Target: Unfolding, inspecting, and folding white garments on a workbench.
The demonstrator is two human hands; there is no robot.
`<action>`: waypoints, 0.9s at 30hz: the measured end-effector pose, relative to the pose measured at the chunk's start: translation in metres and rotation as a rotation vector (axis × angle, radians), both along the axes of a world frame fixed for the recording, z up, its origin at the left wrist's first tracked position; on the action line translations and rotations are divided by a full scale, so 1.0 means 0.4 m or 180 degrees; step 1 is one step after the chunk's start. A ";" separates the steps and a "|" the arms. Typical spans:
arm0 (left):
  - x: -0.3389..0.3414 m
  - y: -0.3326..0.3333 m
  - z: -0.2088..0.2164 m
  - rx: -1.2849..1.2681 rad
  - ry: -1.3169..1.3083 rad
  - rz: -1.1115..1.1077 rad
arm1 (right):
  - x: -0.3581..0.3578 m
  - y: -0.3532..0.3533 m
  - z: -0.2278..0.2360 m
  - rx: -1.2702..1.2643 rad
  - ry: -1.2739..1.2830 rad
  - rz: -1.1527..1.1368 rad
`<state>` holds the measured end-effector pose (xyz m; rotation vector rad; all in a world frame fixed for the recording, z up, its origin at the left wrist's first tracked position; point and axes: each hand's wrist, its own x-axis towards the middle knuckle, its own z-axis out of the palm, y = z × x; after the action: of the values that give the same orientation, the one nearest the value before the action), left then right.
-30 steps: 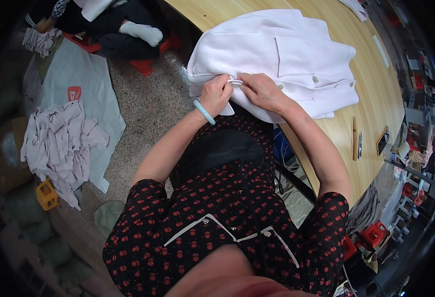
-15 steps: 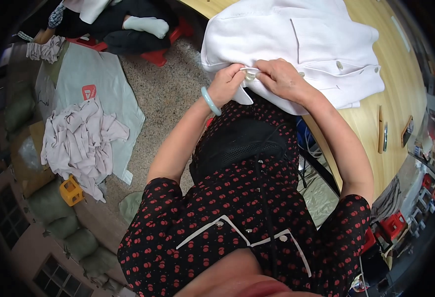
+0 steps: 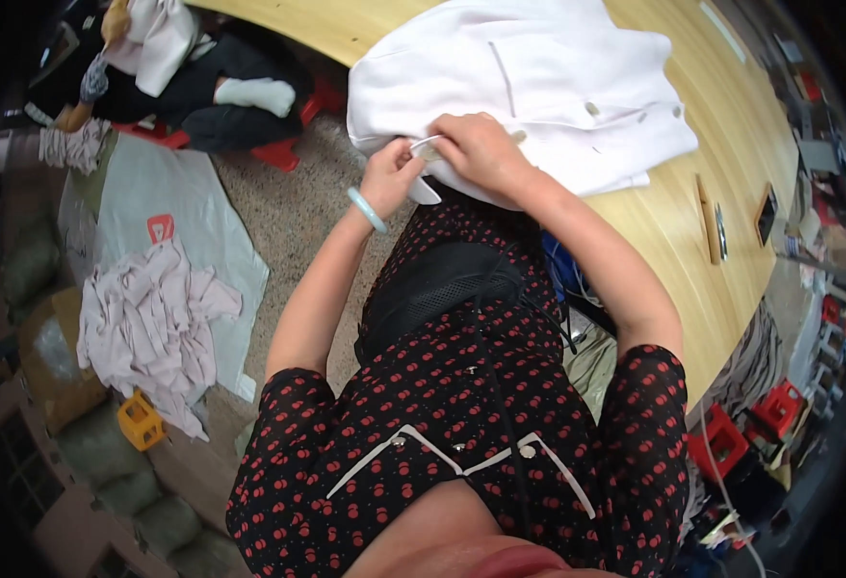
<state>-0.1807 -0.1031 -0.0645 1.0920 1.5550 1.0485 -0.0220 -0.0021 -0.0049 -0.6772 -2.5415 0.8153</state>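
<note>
A white buttoned jacket (image 3: 442,72) lies spread over the near edge of the table, its front with several pale buttons along it. My left hand (image 3: 391,181), with a pale bangle at its wrist, pinches the jacket's edge where it hangs over toward my lap. Close on the right, my right hand (image 3: 485,149) has its fingers bent over the same edge, gripping the cloth. Between the hands shows a pale button (image 3: 428,152), partly covered by my right fingers. Below my left fingers, a white corner of the jacket hangs down.
On the wooden table (image 3: 625,226) lie a slim wooden stick (image 3: 708,220), a pen (image 3: 721,234) and a phone (image 3: 767,214). To the left, a heap of pale garments (image 3: 148,328) rests on a plastic sheet (image 3: 196,197), near a yellow stool (image 3: 140,420). Another person (image 3: 182,106) sits at upper left.
The whole view has shifted, so the jacket, table and hands sit further left. Both hands stay at the same edge; my right fingers now cover more of the button.
</note>
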 end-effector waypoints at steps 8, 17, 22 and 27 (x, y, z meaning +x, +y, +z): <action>0.017 -0.052 0.074 0.0835 0.1338 0.0972 | 0.240 0.041 0.038 0.0925 0.0791 -0.0820; 0.252 0.176 0.233 0.1433 0.1429 0.0059 | 0.430 0.110 0.010 0.1097 0.0707 -0.1920; 0.355 0.360 0.227 0.0877 0.2228 -0.0456 | 0.453 0.138 0.010 0.1419 0.0482 -0.1487; 0.375 0.424 0.187 0.0499 0.2590 -0.1252 | 0.464 0.139 0.022 0.1530 0.0099 -0.1207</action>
<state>-0.0308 0.0666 0.0103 2.0010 1.7582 0.4643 0.1635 0.0537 0.0038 -0.9224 -2.3365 0.0807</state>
